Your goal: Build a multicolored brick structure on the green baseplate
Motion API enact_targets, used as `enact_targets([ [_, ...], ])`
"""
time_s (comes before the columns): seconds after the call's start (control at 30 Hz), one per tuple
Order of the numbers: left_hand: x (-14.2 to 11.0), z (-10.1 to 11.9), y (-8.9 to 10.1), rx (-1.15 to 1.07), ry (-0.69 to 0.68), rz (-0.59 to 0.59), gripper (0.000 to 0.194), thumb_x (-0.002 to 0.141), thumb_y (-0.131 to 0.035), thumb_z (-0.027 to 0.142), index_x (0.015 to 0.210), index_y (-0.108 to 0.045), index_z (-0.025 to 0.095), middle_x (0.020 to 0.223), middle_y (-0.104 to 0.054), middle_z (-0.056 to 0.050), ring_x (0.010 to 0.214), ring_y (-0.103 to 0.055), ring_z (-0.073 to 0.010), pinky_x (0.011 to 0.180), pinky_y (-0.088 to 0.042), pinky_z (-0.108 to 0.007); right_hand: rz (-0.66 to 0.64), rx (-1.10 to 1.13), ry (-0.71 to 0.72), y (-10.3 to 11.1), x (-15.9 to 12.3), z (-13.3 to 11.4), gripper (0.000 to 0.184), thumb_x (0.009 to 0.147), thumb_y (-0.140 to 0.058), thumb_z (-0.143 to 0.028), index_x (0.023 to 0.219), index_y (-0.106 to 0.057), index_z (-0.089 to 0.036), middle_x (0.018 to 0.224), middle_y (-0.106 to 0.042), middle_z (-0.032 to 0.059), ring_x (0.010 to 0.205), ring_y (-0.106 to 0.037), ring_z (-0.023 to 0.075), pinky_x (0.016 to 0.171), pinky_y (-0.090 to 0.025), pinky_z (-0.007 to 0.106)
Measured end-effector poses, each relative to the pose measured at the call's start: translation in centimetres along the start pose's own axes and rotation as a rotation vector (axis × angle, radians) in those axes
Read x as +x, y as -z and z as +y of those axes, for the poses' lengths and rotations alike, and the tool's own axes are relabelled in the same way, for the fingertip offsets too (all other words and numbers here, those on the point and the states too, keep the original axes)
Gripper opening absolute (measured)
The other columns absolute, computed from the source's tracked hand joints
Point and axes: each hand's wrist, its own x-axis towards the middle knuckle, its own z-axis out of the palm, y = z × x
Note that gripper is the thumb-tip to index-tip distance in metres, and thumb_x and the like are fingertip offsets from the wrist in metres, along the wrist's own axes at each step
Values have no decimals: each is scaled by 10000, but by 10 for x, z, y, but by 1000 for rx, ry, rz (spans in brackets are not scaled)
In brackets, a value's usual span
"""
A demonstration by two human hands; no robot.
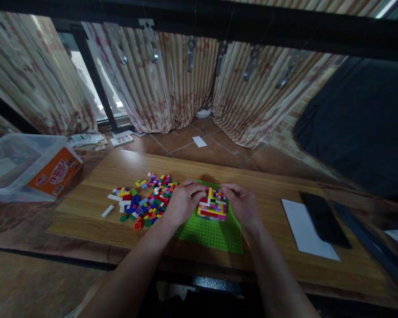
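Note:
A multicoloured block of toy building bricks [212,207] stands on a green studded baseplate [215,236]. My left hand [185,196] is at the block's upper left corner, thumb and fingers drawn together in a pinch. On the opposite side, my right hand [242,201] has its fingertips pressed together at the upper right corner. Whatever either pinch holds is too small to make out. Left of the baseplate, a pile of loose bricks [142,205] in many colours lies spread over the wooden table [96,216].
A clear plastic bin [23,154] with an orange label sits beyond the table's left end. To the right, a black phone-like slab [325,218] overlaps a white sheet [307,229]. Curtains [185,88] hang behind, and a white paper [199,141] lies on the tiled floor.

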Motion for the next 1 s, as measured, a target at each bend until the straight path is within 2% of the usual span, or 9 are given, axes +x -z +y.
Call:
enact_targets([
  [0.27, 4, -6, -10, 101, -84, -40, 174, 938, -573, 196, 971, -743, 197, 929, -692, -53, 874, -658, -157, 820, -534, -278, -14, -43, 39, -2, 0, 5, 239, 787, -650, -405, 862, -783, -221, 866, -785, 48, 788, -703, 219, 754, -523, 340],
  [0.6, 5, 0, -14, 131, 5, 6, 201, 912, -625, 228, 1095, -685, 172, 1000, -714, -73, 885, -675, -175, 844, -554, -305, -26, -75, 52, -1, 0, 4, 251, 801, -636, -403, 886, -790, -223, 895, -790, 52, 809, -710, 228, 756, -525, 341],
  [0.8, 2, 2, -14, 116, -3, 74, 221, 905, -558, 131, 1081, -685, 168, 997, -725, -70, 914, -682, -184, 868, -561, -325, -19, -68, 46, -2, 0, 4, 259, 797, -634, -398, 885, -787, -208, 893, -791, 56, 798, -710, 225, 742, -533, 341],
  [1.0, -1, 1, -15, 119, 21, 78, 316, 827, -564, 60, 1100, -677, 172, 995, -730, -61, 893, -688, -185, 878, -571, -340, -20, -68, 49, -3, 0, 4, 244, 804, -624, -378, 884, -779, -209, 878, -789, 50, 798, -711, 227, 749, -532, 343],
])
